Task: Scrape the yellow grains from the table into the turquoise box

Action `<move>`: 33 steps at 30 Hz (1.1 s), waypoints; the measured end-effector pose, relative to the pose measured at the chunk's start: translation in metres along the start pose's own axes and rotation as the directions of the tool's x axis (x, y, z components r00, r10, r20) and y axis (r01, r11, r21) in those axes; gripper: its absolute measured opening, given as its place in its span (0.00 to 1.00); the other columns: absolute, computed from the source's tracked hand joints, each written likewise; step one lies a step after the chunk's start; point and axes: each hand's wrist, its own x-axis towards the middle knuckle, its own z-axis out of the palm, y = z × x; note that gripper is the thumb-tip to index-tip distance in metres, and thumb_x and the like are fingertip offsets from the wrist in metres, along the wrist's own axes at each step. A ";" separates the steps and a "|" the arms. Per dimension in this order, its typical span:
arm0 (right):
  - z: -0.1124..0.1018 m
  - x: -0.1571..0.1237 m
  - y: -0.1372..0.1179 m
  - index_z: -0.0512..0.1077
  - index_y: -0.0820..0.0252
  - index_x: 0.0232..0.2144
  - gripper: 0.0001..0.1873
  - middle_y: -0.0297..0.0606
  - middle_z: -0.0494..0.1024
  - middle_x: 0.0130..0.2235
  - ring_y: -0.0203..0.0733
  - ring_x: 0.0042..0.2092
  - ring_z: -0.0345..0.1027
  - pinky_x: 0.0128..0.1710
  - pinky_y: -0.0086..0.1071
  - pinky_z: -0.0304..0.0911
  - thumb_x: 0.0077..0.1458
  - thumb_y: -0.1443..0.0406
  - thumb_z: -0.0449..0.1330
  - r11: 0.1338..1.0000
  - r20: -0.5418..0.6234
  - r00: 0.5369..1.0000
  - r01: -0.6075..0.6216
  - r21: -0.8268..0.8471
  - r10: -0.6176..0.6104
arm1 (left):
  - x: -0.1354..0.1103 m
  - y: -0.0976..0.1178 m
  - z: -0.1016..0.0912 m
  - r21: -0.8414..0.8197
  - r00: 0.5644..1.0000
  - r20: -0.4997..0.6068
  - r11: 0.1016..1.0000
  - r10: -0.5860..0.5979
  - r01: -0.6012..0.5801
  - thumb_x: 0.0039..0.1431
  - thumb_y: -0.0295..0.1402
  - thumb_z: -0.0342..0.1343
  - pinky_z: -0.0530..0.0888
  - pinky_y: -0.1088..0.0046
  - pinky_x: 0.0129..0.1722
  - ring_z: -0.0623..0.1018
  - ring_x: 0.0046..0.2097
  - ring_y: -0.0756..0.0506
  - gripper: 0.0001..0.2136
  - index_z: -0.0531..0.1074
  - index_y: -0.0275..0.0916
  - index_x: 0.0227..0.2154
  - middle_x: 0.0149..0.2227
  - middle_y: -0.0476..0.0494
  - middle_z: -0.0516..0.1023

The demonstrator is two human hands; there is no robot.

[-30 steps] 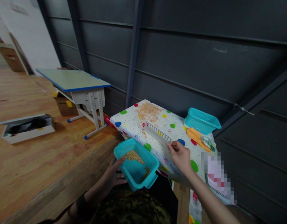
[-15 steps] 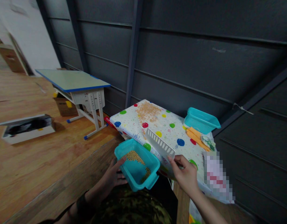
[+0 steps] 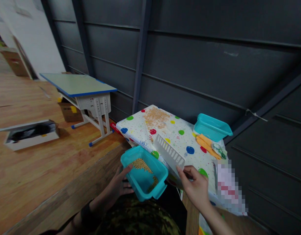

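Observation:
My left hand point(image 3: 122, 182) grips the near left rim of a turquoise plastic bin point(image 3: 156, 163), thumb over the edge. Soybeans point(image 3: 141, 164) lie in the bin, with a smaller patch of greenish beans point(image 3: 154, 183) at its near end. My right hand point(image 3: 194, 184) pinches the near end of a white slotted plastic strip point(image 3: 170, 153), which stands on its edge along the table's front, just beyond the bin. Loose soybeans point(image 3: 156, 117) are spread over the far left part of the table point(image 3: 175, 130), on a cloth with coloured dots.
A second turquoise bin point(image 3: 212, 127) stands at the table's back right, beside an orange cloth point(image 3: 206, 145) and a pixelated packet point(image 3: 227, 186). A dark panelled wall point(image 3: 201, 71) rises behind. To the left are a desk point(image 3: 79, 84) and an open white box point(image 3: 32, 135).
The white strip has tilted slightly, its slots facing up a little more. My left hand keeps its hold on the bin. The whole view has shifted slightly.

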 end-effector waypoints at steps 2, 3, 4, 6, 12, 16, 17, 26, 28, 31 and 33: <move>-0.001 -0.006 -0.004 0.83 0.50 0.27 0.39 0.37 0.87 0.25 0.44 0.23 0.79 0.26 0.31 0.76 0.80 0.31 0.70 1.000 0.010 1.000 -0.008 0.029 0.007 | 0.001 -0.001 -0.001 0.001 1.000 0.011 1.000 -0.005 0.005 0.85 0.47 0.66 0.90 0.61 0.33 0.89 0.31 0.38 0.27 0.69 0.45 0.78 0.39 0.45 0.86; -0.002 -0.009 -0.006 0.82 0.50 0.26 0.39 0.36 0.85 0.24 0.44 0.22 0.78 0.26 0.32 0.76 0.79 0.31 0.71 0.999 0.012 1.000 -0.017 0.042 0.016 | 0.002 -0.001 -0.002 0.002 1.000 0.012 1.000 -0.004 0.004 0.85 0.47 0.66 0.90 0.61 0.34 0.90 0.32 0.37 0.28 0.69 0.45 0.78 0.40 0.44 0.86; -0.002 -0.010 -0.007 0.82 0.50 0.26 0.39 0.36 0.84 0.24 0.44 0.22 0.77 0.26 0.32 0.76 0.79 0.30 0.71 0.998 0.010 1.000 -0.029 0.051 0.029 | 0.002 -0.001 -0.002 0.003 1.000 0.012 1.000 -0.002 0.002 0.84 0.48 0.66 0.91 0.61 0.35 0.90 0.33 0.37 0.29 0.69 0.45 0.78 0.41 0.43 0.87; -0.001 -0.009 -0.007 0.82 0.50 0.26 0.41 0.37 0.85 0.24 0.45 0.22 0.77 0.25 0.33 0.76 0.77 0.28 0.71 0.997 -0.003 0.998 -0.060 0.054 0.060 | 0.002 -0.003 -0.002 0.008 1.000 0.011 1.000 0.006 -0.007 0.84 0.49 0.67 0.91 0.61 0.35 0.90 0.33 0.37 0.29 0.69 0.46 0.77 0.42 0.42 0.87; 0.016 0.014 0.005 0.78 0.48 0.25 0.44 0.36 0.80 0.21 0.45 0.22 0.73 0.24 0.34 0.70 0.72 0.22 0.68 0.995 -0.081 0.992 -0.096 0.016 0.097 | 0.007 -0.006 -0.003 0.003 1.000 -0.002 1.000 0.007 -0.007 0.83 0.49 0.68 0.91 0.60 0.34 0.89 0.32 0.37 0.30 0.69 0.46 0.78 0.41 0.43 0.86; 0.026 0.026 0.010 0.78 0.48 0.26 0.42 0.37 0.83 0.23 0.47 0.23 0.77 0.26 0.35 0.74 0.73 0.24 0.68 0.996 -0.040 0.995 -0.089 0.005 0.089 | 0.014 -0.007 -0.009 0.008 1.000 0.015 1.000 -0.013 0.013 0.84 0.50 0.68 0.91 0.60 0.34 0.91 0.33 0.37 0.32 0.68 0.47 0.80 0.41 0.44 0.86; 0.027 0.027 0.010 0.79 0.48 0.26 0.41 0.38 0.84 0.23 0.48 0.23 0.79 0.26 0.36 0.75 0.73 0.25 0.68 0.996 -0.029 0.996 -0.088 0.009 0.088 | 0.015 -0.007 -0.010 0.014 1.000 0.019 1.000 -0.019 0.018 0.84 0.50 0.68 0.91 0.60 0.35 0.91 0.34 0.36 0.32 0.67 0.47 0.81 0.42 0.43 0.87; 0.017 0.015 0.003 0.81 0.49 0.27 0.40 0.38 0.85 0.24 0.47 0.23 0.78 0.26 0.35 0.75 0.72 0.26 0.71 0.991 0.053 0.994 -0.103 0.089 0.098 | 0.016 -0.004 -0.020 -0.007 0.998 0.051 0.999 0.037 -0.037 0.79 0.53 0.77 0.92 0.60 0.40 0.95 0.38 0.35 0.44 0.62 0.50 0.86 0.51 0.38 0.92; 0.016 0.014 0.003 0.80 0.49 0.26 0.41 0.37 0.84 0.23 0.47 0.23 0.77 0.25 0.35 0.74 0.73 0.25 0.71 0.991 0.041 0.994 -0.100 0.089 0.097 | 0.017 -0.004 -0.020 -0.005 0.999 0.048 1.000 0.021 -0.020 0.81 0.52 0.75 0.92 0.60 0.39 0.96 0.39 0.35 0.43 0.60 0.50 0.87 0.54 0.36 0.92; 0.018 0.018 0.004 0.79 0.48 0.26 0.42 0.37 0.84 0.23 0.47 0.23 0.77 0.26 0.35 0.74 0.72 0.24 0.69 0.994 -0.015 0.996 -0.092 0.051 0.093 | 0.015 -0.003 -0.020 -0.022 0.997 0.062 0.999 0.042 -0.041 0.78 0.54 0.77 0.92 0.59 0.41 0.97 0.41 0.33 0.47 0.58 0.50 0.88 0.58 0.32 0.93; 0.022 0.024 0.005 0.79 0.48 0.26 0.42 0.37 0.84 0.23 0.47 0.23 0.78 0.26 0.35 0.74 0.72 0.22 0.68 0.996 -0.050 0.995 -0.089 0.022 0.090 | 0.013 -0.003 -0.019 -0.030 0.996 0.069 0.998 0.053 -0.051 0.75 0.56 0.80 0.92 0.59 0.42 0.96 0.41 0.34 0.51 0.58 0.50 0.88 0.57 0.33 0.93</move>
